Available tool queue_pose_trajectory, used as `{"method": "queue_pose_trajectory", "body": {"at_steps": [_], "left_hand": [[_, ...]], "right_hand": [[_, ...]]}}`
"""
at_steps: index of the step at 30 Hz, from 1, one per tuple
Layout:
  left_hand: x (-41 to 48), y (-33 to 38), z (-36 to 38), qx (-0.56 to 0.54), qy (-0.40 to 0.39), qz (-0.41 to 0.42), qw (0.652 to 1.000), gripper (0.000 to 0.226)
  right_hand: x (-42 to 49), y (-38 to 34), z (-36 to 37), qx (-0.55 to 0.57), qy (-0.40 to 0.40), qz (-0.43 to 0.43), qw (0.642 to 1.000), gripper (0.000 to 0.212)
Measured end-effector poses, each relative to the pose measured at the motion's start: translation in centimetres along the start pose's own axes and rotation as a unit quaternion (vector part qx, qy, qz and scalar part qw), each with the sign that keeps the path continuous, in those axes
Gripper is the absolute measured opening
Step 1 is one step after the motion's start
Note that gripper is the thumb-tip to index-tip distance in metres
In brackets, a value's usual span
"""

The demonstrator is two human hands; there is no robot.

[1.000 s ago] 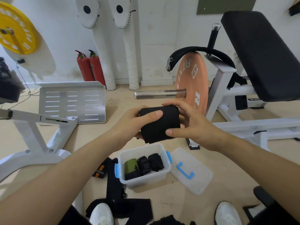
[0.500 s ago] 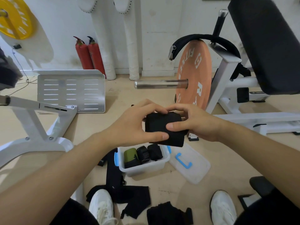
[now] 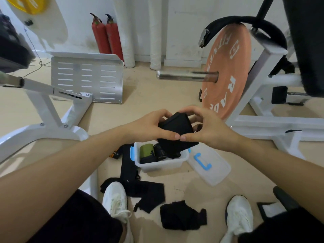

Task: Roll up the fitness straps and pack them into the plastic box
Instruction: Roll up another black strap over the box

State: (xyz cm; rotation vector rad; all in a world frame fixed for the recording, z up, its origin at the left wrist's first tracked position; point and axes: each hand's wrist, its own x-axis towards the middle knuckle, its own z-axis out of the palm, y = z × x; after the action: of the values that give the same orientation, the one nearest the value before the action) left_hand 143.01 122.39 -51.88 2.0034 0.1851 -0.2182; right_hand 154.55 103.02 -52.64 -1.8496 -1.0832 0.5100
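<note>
Black rolled strap held up w/ both hands, above the clear plastic box on the floor. Left hand grips its left side, fingers curled over the top, thumb on the near face. Right hand grips the right side likewise; thumb tips touch. Box is open, w/ a green roll & dark rolls inside. Its lid, w/ blue handle, lies just beside it on the right. Loose black straps lie on the floor near the box & between two white shoes. Orange weight plate stands behind the hands.
</note>
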Motion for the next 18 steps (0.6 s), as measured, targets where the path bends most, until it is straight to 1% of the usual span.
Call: {"method": "queue_pose_trajectory", "body": {"at_steps": [3, 5, 7, 10, 13, 18], "left_hand": [[0.9, -0.8, -0.5, -0.024, 0.012, -0.017, 0.999, 0.04], [1.9, -1.7, -0.9, -0.036, 0.05, -0.041, 0.997, 0.039], [3.2, -3.1, -1.4, -0.031, 0.092, -0.067, 0.993, 0.042], [5.6, -5.9, -1.7, -0.028, 0.119, -0.095, 0.988, 0.044], [8.4, -9.9, -0.8, -0.03, 0.115, -0.126, 0.985, 0.042], [13.6, -17.8, 2.5, -0.005, 0.071, -0.164, 0.984, 0.045]], "right_hand": [[1.5, 1.4, 0.0, -0.013, 0.035, 0.007, 0.999, 0.065], [2.8, 2.7, -0.2, -0.048, 0.045, 0.009, 0.998, 0.061], [4.2, 4.7, -0.4, -0.093, 0.027, 0.027, 0.995, 0.058], [6.3, 8.9, -0.3, -0.153, -0.024, 0.078, 0.985, 0.056], [7.2, 14.2, 0.9, -0.175, -0.052, 0.145, 0.972, 0.058], [5.9, 24.0, 4.5, -0.18, -0.031, 0.219, 0.958, 0.058]]}}
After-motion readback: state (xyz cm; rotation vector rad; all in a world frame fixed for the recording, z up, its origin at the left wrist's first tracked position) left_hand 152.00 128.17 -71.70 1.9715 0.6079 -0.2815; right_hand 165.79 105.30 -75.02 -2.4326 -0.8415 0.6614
